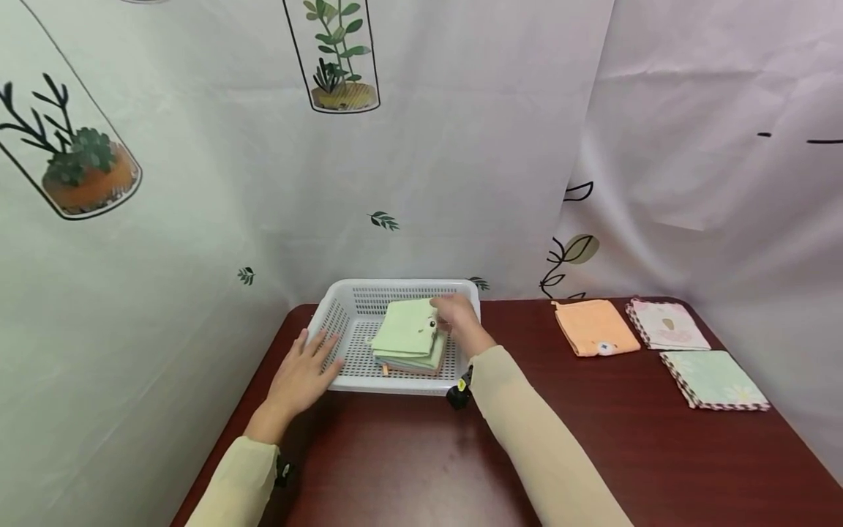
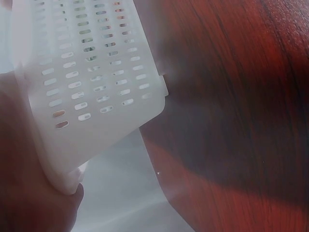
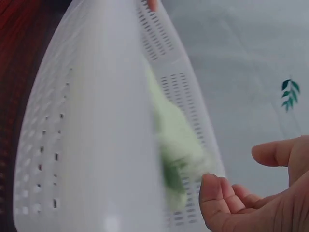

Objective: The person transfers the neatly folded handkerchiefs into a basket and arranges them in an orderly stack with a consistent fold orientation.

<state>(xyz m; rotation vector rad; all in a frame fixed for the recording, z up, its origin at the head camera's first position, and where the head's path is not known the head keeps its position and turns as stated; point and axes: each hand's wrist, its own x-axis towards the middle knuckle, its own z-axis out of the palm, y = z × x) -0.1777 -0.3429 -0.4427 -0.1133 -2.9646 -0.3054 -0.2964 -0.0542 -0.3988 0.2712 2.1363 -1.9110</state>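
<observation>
A white perforated plastic basket (image 1: 395,388) stands at the back of the table. Inside it lies a small stack of folded cloths (image 1: 421,364), topped by a pale green folded square towel (image 1: 403,326) with a small eye-like face motif. My left hand (image 1: 299,377), fingers spread, rests at the basket's front left corner; the left wrist view shows the basket's perforated side (image 2: 91,92) beside it. At the right edge of the green towel is my right hand (image 1: 459,322). In the right wrist view its thumb is apart from its loosely bent fingers (image 3: 212,193), near the blurred green cloth (image 3: 176,130).
To the right on the dark red table (image 1: 527,454) lie an orange folded towel (image 1: 593,327), a pinkish white one with checked trim (image 1: 665,329) and a pale green one with checked trim (image 1: 714,377). A patterned cloth backdrop (image 1: 428,168) hangs behind.
</observation>
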